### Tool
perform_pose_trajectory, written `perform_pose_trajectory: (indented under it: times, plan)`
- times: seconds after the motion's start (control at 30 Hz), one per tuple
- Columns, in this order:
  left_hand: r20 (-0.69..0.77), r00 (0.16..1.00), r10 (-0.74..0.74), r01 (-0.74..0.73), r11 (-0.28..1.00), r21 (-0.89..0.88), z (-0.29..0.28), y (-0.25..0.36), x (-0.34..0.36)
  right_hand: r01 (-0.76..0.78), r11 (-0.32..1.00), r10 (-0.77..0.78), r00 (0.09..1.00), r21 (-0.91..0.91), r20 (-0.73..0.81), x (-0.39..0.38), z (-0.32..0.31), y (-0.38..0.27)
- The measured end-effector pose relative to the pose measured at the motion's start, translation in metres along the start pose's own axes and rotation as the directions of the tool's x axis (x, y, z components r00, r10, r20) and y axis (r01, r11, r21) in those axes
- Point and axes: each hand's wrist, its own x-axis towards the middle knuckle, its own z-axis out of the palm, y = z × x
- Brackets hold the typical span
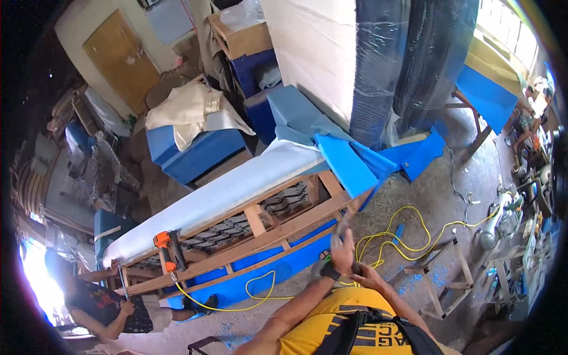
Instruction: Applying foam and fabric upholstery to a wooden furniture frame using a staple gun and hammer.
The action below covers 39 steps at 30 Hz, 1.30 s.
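Note:
My left hand (341, 253), a dark band at its wrist, reaches toward the right end of a long wooden sofa frame (254, 222). Its fingers look curled, and a greyish blurred shape rises from them; I cannot make out what it is. Close beside that wrist is my right hand (370, 277), its fingers partly hidden. White padding (219, 183) covers one side of the frame, with metal springs (231, 223) showing between the bars. Bright blue fabric (349, 165) drapes over the right end. An orange nail gun (168, 248) rests on the left part of the frame.
A yellow air hose (408, 255) loops over the floor. Another person (106, 302) grips the frame's left end. Behind stand a blue upholstered piece (198, 151) and tall plastic-wrapped padding (381, 71). A bare wooden frame (441, 290) and clutter lie at the right.

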Motion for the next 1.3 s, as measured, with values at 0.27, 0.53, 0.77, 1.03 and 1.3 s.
perform_pose_trajectory:
  times: [0.27, 0.53, 0.77, 1.03, 1.3]
  plan:
    - [-0.333, 0.807, 0.488, -0.251, 0.793, 0.555, -0.144, 0.064, 0.143, 0.035, 0.833, -0.018, 0.999, -0.553, 0.036, 0.058, -0.070, 0.071]
    - [-0.565, 0.770, 0.296, 0.159, 0.769, 0.620, -0.196, 0.008, 0.176, -0.168, 0.807, 0.002, 0.959, -0.566, -0.283, 0.048, -0.091, -0.008]
    - [-0.586, 0.734, 0.344, 0.128, 0.777, 0.616, -0.198, -0.018, 0.174, 0.137, 0.510, -0.516, 0.838, -0.849, -0.175, 0.114, -0.111, -0.140]
    - [-0.609, 0.696, 0.380, 0.098, 0.790, 0.606, -0.209, -0.026, 0.166, 0.341, 0.086, -0.779, 0.609, -0.936, 0.150, 0.250, -0.121, -0.259]
    - [-0.413, 0.578, 0.704, -0.052, 0.538, 0.842, -0.141, 0.063, 0.166, 0.341, 0.145, -0.571, 0.796, -0.929, 0.203, 0.279, -0.128, -0.168]
